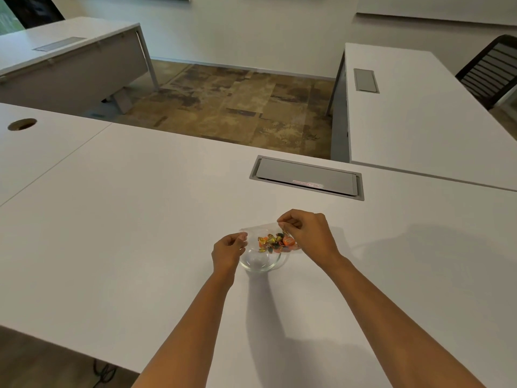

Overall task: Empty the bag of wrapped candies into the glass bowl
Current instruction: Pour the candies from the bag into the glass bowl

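A clear plastic bag (260,229) hangs between my two hands just above and behind the glass bowl (259,263). Orange, gold and dark wrapped candies (275,242) are bunched in the bag's lower part, over the bowl's far rim. My left hand (228,252) pinches the bag's left top corner. My right hand (306,233) pinches its right top corner. The bowl stands on the white table (140,219) and looks empty.
A grey cable hatch (306,177) is set into the table behind the bowl. A round cable hole (21,124) lies at the far left. Other white desks stand at the left and right, with a black chair (492,71) at the far right.
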{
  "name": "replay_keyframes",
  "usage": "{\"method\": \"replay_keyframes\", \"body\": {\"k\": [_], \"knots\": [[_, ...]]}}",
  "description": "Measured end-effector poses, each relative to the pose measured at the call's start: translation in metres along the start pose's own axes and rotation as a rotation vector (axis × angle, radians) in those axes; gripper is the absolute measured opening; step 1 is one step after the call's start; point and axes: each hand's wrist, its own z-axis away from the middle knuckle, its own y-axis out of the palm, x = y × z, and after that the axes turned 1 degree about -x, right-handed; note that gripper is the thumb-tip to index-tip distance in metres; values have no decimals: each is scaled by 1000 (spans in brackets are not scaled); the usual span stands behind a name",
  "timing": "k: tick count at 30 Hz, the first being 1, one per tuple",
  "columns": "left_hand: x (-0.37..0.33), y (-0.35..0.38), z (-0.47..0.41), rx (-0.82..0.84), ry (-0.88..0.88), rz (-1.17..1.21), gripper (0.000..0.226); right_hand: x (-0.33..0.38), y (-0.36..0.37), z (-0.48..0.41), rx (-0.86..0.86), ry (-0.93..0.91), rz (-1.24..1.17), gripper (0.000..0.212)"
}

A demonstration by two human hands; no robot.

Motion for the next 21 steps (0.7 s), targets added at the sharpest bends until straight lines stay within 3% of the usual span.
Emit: {"method": "replay_keyframes", "body": {"k": [8, 21], "knots": [[6, 6, -3, -40, -25, -4, 22, 12, 7, 2, -20, -105, 162, 16], [9, 6, -6, 82, -99, 156, 17, 3, 11, 1, 49, 69, -16, 8]]}}
